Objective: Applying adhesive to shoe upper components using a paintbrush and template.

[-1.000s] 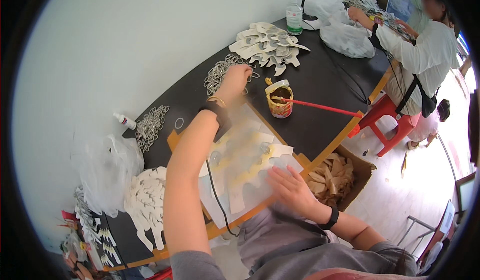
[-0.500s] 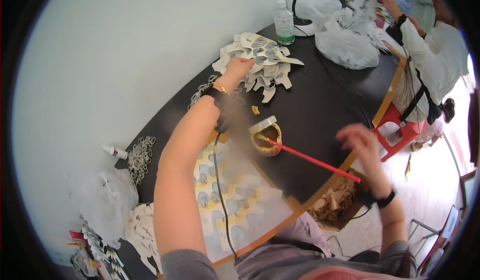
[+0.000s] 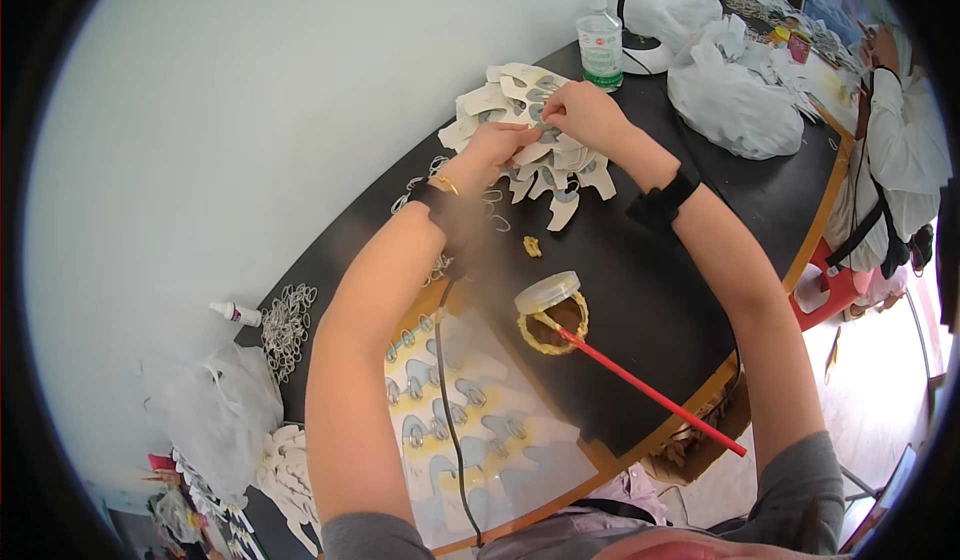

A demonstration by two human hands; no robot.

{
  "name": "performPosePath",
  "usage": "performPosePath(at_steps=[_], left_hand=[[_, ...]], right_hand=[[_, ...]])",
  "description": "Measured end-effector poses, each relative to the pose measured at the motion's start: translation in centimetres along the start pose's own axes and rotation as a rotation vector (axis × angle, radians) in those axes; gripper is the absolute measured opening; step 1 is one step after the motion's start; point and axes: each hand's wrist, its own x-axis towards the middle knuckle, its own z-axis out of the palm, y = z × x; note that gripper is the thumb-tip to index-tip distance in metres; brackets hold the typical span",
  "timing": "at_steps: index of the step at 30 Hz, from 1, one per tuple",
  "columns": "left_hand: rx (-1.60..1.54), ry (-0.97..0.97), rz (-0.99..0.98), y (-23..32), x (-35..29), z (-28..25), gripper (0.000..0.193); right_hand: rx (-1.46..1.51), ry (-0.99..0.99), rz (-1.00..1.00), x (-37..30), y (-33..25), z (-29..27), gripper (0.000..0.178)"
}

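Note:
My left hand (image 3: 500, 147) and my right hand (image 3: 585, 118) meet over a pile of off-white cut-out pieces (image 3: 478, 110) with grey patches near the wall. Fingers of both hands are closed in a pinch, close together above the pile. What they pinch is too small or too hidden to name. Nearer me, an opened jar (image 3: 552, 322) with yellowish paste on its rim has a lid (image 3: 548, 293) leaning at its mouth. A red stick (image 3: 650, 392) rests in the jar, its handle reaching toward the table's front edge.
A white sheet (image 3: 540, 420) bears pieces with metal rings, crossed by a black cable (image 3: 447, 400). Loose rings (image 3: 287, 330) and a small white bottle (image 3: 235, 313) lie left. Behind stand a clear bottle (image 3: 600, 45) and plastic bags (image 3: 735, 100). Another person (image 3: 905, 140) sits at far right.
My right hand has moved from beside the red stick up to the pile, joining my left hand. The view has shifted slightly, and the other person appears farther right.

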Motion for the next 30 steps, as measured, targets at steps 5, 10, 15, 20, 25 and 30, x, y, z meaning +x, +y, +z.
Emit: performPosePath(at_steps=[5,10,15,20,25,30], left_hand=[[-0.187,-0.095,-0.082,-0.9,0.6,-1.0,0.025],[-0.118,-0.072,-0.060,-1.5,0.5,-2.1,0.022],[-0.096,-0.041,-0.127,-0.7,-2.0,-1.3,0.021],[-0.134,-0.048,-0.147,-0.4,-3.1,-1.5,0.022],[-0.124,-0.059,-0.128,-0.9,-2.8,-1.4,0.021],[-0.168,-0.136,-0.100,-1.1,-2.7,-1.6,0.020]], right_hand=[[0.109,0.007,0.053,-0.5,0.5,1.6,0.013],[0.219,0.010,-0.213,-0.5,-0.4,1.2,0.029],[0.013,-0.032,-0.157,-0.5,1.3,0.8,0.022],[-0.079,0.010,-0.158,-0.9,-0.6,1.8,0.017],[-0.051,-0.019,-0.068,-0.9,-0.5,2.7,0.017],[0.042,-0.050,-0.022,-0.4,0.3,3.0,0.014]])
